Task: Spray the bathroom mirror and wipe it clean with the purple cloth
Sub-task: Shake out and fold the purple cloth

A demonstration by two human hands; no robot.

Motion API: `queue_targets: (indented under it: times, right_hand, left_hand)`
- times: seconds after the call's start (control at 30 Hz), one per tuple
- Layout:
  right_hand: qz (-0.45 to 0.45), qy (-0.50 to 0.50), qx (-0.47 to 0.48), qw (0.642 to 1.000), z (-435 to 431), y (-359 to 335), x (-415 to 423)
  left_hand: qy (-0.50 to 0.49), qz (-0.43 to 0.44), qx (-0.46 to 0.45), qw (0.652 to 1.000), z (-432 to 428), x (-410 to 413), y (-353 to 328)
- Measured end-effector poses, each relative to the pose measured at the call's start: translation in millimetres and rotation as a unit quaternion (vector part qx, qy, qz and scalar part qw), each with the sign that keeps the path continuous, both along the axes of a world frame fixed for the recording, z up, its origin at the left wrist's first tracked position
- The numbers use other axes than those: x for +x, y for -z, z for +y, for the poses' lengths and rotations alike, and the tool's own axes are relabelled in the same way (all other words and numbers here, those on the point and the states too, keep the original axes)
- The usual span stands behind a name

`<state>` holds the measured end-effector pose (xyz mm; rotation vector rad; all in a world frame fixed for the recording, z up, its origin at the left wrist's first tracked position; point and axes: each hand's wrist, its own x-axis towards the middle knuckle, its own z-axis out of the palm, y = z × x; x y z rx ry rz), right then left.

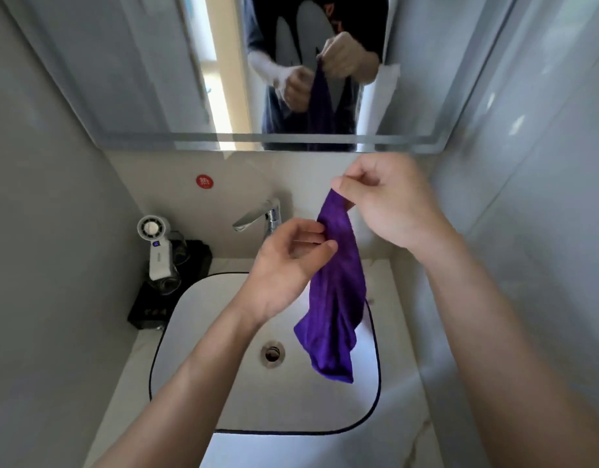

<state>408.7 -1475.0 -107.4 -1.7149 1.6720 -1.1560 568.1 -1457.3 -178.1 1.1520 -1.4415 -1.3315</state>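
At ten o'clock of the sink (207,332), a white hair dryer (155,244) stands on a black tray (146,309) on the desk (122,383). The faucet (254,217) sits at twelve, and a red sticker (205,181) is on the wall at eleven. The mirror (122,79) hangs above. The purple cloth (335,298) dangles over the sink toward two o'clock. The right hand (389,204) pinches its top corner between thumb and fingertips, just under the mirror's edge. The left hand (288,261) pinches its side edge lower down, partly covering the faucet.
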Motion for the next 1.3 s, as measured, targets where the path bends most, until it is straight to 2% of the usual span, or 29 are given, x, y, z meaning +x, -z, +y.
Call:
queue_targets:
  times: [0.2,0.37,0.5,0.6,0.67,0.73,0.77,0.83,0.9,0.97,1.07,1.13,1.2,1.23,1.3]
  right_hand:
    - [-0.134,0.015,-0.067,0.989,23,-54,58]
    - [-0.182,0.04,-0.161,0.969,36,-87,102]
    - [-0.22,0.066,-0.222,0.948,41,-109,110]
    - [-0.227,0.072,-0.255,0.937,42,-119,113]
    - [-0.244,0.063,-0.251,0.935,42,-125,120]
    - [-0.254,0.05,-0.237,0.936,37,-128,127]
    - [-0.254,0.045,-0.229,0.939,34,-129,129]
    - [-0.253,0.032,-0.216,0.942,24,-130,131]
    - [-0.253,-0.005,-0.187,0.949,11,-124,127]
    - [-0.233,-0.064,-0.117,0.963,1,-107,124]
    - [-0.203,-0.148,0.022,0.968,1,-48,131]
    - [-0.235,-0.232,0.15,0.932,16,3,144]
    - [-0.246,-0.297,0.243,0.89,38,52,165]
    - [-0.238,-0.301,0.255,0.887,47,71,177]
    - [-0.233,-0.255,0.227,0.91,56,101,198]
  left_hand:
    - [0.049,-0.046,-0.074,0.995,6,37,-68]
    - [0.01,-0.063,-0.175,0.983,13,67,-89]
    - [-0.001,-0.076,-0.199,0.977,12,108,-91]
    - [-0.051,-0.179,-0.207,0.96,7,138,-85]
    - [-0.067,-0.291,-0.183,0.937,1,152,-83]
    - [-0.035,-0.35,-0.155,0.923,-5,163,-88]
    - [-0.007,-0.336,-0.133,0.932,-6,168,-92]
    - [0.047,-0.218,-0.059,0.973,-4,176,-105]
    - [0.064,-0.04,0.008,0.997,-2,182,-118]
    - [0.052,0.095,0.038,0.993,-3,187,-124]
    - [0.027,0.164,0.058,0.984,-4,196,-126]
    - [0.001,0.165,0.082,0.983,-10,207,-117]
    - [-0.014,0.094,0.087,0.992,-17,218,-100]
    - [-0.02,0.03,0.082,0.996,-22,225,-89]
    - [-0.027,-0.122,0.076,0.989,-28,240,-67]
